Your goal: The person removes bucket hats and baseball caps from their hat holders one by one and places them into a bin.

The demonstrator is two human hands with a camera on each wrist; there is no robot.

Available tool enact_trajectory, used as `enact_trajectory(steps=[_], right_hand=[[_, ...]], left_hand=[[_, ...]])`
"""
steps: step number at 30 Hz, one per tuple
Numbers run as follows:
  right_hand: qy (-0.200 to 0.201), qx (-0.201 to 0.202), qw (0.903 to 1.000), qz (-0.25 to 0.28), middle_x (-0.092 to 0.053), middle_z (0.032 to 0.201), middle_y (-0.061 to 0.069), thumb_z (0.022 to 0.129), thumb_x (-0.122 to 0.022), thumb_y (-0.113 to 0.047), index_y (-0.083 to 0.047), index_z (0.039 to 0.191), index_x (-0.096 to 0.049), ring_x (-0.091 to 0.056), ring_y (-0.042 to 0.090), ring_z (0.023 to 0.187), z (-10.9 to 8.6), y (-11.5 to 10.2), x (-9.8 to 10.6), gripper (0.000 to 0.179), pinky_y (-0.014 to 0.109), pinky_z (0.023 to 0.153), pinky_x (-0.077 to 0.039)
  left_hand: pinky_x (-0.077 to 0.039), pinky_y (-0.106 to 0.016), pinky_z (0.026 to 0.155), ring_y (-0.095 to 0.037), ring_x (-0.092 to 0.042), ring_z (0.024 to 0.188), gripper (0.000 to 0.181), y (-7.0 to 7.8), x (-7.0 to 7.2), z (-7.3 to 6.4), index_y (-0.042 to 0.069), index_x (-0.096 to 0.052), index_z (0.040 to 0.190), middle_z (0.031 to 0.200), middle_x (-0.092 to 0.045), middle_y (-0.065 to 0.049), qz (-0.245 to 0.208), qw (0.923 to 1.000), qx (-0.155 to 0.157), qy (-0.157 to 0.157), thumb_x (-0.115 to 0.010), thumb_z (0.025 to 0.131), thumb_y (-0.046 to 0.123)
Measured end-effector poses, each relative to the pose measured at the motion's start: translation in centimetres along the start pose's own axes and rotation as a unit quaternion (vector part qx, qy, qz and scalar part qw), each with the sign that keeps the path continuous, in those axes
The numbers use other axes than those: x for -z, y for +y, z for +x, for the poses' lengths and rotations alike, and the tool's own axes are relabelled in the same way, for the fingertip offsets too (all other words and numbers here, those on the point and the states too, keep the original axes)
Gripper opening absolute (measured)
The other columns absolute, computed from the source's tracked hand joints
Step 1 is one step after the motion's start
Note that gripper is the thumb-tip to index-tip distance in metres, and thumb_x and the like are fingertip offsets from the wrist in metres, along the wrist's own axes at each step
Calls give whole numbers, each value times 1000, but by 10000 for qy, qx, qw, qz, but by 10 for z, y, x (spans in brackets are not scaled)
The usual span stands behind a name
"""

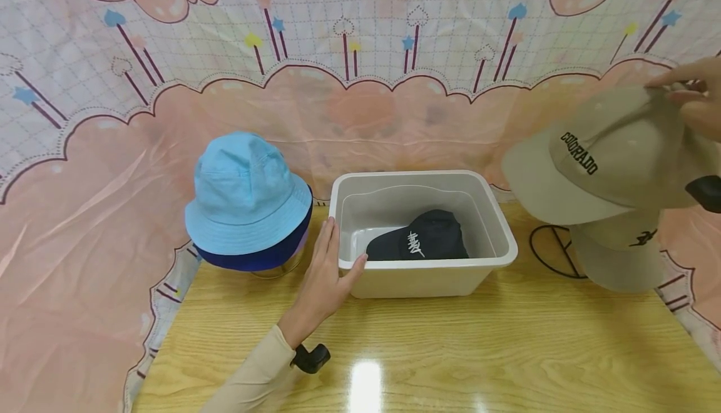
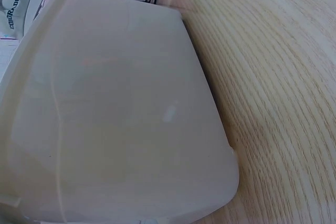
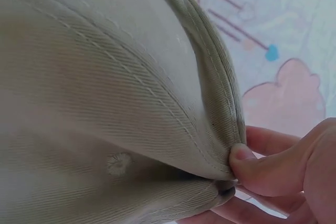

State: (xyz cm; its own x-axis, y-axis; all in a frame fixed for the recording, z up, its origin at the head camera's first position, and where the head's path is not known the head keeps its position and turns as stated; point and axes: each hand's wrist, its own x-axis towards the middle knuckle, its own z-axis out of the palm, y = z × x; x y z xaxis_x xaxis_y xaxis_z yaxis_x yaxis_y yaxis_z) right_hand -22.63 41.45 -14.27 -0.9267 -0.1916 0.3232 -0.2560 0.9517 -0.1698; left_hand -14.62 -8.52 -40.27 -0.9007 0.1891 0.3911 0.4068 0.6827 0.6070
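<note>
At the upper right my right hand (image 1: 695, 94) pinches the top of a beige baseball cap (image 1: 608, 144) lettered COLORADO, which hangs in the air. Its thumb and fingers (image 3: 268, 171) grip folded fabric in the right wrist view. Partly behind that cap is another beige cap (image 1: 622, 260) above a black wire stand (image 1: 554, 272). My left hand (image 1: 327, 269) rests with straight fingers at the near left corner of a white plastic bin (image 1: 417, 281), touching its rim. Inside the bin lies a black cap (image 1: 434, 238) with white lettering. The bin's outer wall (image 2: 115, 103) fills much of the left wrist view.
Left of the bin, a light blue bucket hat (image 1: 245, 194) sits over a dark blue hat (image 1: 253, 261) on a stand. The wooden table (image 1: 450, 350) extends in front. A patterned cloth (image 1: 366, 125) hangs behind.
</note>
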Motion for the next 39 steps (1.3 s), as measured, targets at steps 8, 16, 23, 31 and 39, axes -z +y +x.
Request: enact_trajectory(steps=[8, 16, 23, 31, 39], right_hand=[[15, -388, 9984, -413, -51, 115, 41, 67, -32, 15, 9, 126, -53, -56, 50, 75, -6, -49, -1, 63, 31, 40, -23], [312, -246, 9971, -650, -54, 111, 38, 73, -35, 12, 3, 120, -61, -39, 33, 45, -5, -79, -6, 54, 31, 40, -21], [287, 10, 9986, -437, -56, 111, 38, 75, -38, 15, 7, 116, -63, -48, 35, 58, -3, -103, -11, 49, 31, 39, -20], [175, -71, 9997, -182, -57, 112, 33, 85, -42, 7, -2, 121, -65, -40, 29, 61, 4, -129, -19, 43, 30, 40, -21], [240, 284, 9992, 121, -64, 102, 21, 74, -36, 7, -2, 116, -67, -29, 17, 43, 5, -153, -33, 54, 27, 39, -22]], left_hand=[[-24, -48, 107, -27, -10, 143, 84, -1, 0, 0, -6, -18, 148, 157, -10, -16, 30, 10000, 9, 14, -47, 94, 52], [-23, -48, 108, -27, -9, 143, 85, -1, 1, -2, -7, -19, 147, 157, -10, -16, 23, 10000, -2, -16, -47, 94, 52], [-24, -48, 107, -25, -8, 143, 85, -2, 2, -3, -6, -19, 147, 157, -9, -15, 50, 10000, 17, -45, -47, 94, 53], [-26, -49, 106, -25, -8, 143, 85, -2, 2, -3, -5, -18, 148, 157, -9, -14, 5, 10000, 65, -63, -47, 93, 54], [-25, -48, 106, -25, -8, 143, 85, -1, 1, -3, -6, -19, 148, 157, -9, -13, -20, 10000, 62, -34, -47, 93, 53]])
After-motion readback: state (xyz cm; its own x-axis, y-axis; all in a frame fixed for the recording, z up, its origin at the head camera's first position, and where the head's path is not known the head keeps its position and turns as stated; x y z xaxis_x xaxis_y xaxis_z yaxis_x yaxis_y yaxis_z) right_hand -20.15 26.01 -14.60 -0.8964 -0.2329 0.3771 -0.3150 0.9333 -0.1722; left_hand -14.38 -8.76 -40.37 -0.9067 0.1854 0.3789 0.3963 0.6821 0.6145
